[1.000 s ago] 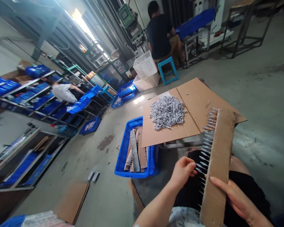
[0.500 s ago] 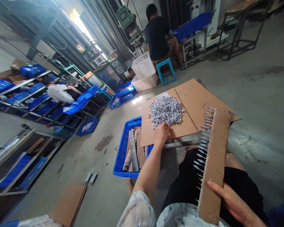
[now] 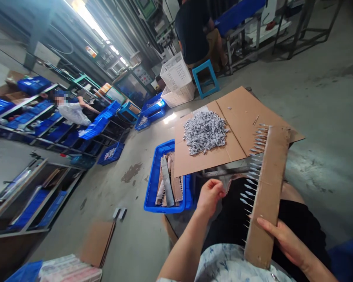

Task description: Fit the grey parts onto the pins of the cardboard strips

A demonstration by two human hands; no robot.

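Observation:
My right hand (image 3: 285, 239) grips the near end of a long cardboard strip (image 3: 269, 188) that lies across my lap, with several small grey pointed pieces stuck along its left edge. My left hand (image 3: 210, 194) hovers in a pinch just left of the strip's lower row, closed on something too small to make out. A pile of the same grey pieces (image 3: 204, 132) lies on a flat cardboard sheet (image 3: 238, 117) ahead of me.
A blue crate (image 3: 153, 184) with cardboard strips stands on the floor left of the sheet. Shelves with blue bins (image 3: 32, 117) line the left side, where a person in white bends. Another person sits on a blue stool (image 3: 204, 78) by white baskets (image 3: 176, 74).
My left hand went from the strip to the grey pile, then came back toward the strip with fingers pinched. The strip and my right hand barely moved.

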